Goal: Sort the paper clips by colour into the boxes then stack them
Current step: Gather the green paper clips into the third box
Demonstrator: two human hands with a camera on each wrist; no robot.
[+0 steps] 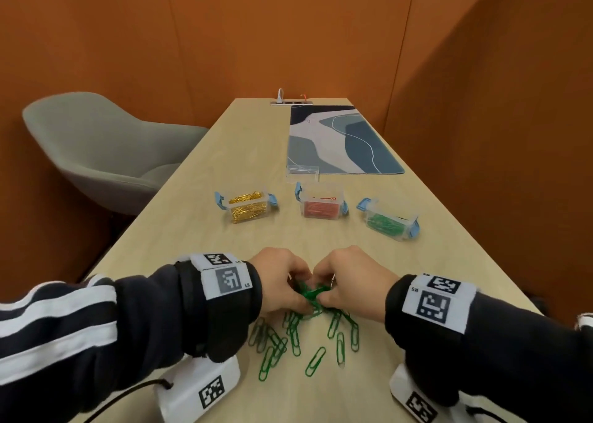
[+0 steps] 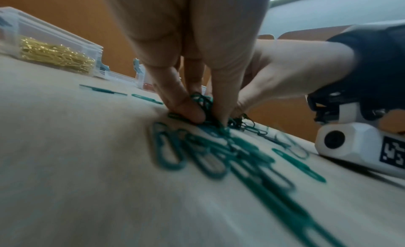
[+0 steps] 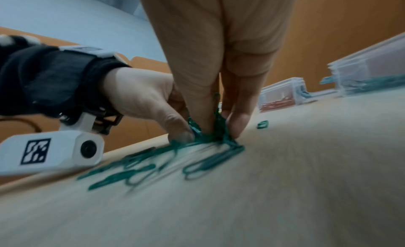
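Table (image 1: 205, 172): pale wood-grain top, matt and smooth. Green paper clips (image 1: 290, 336): glossy coated wire, near edge. Three boxes, gold (image 1: 247, 207), red (image 1: 321, 205) and green (image 1: 390, 223): clear glossy plastic with pale blue plastic latches. Gold clips (image 2: 57, 55): shiny metallic. Desk mat (image 1: 343, 140), far right corner: matt, cloth-like. Chair (image 1: 96, 146): matt grey shell. Walls (image 1: 160, 37): matt orange, felt-like.

Green plastic-coated paper clips (image 1: 290, 336) lie scattered low in the frame's centre. Across the middle stand three open clear plastic boxes: gold-filled (image 1: 246, 206) left, red-filled (image 1: 321, 205) centre, green-filled (image 1: 390, 221) right.
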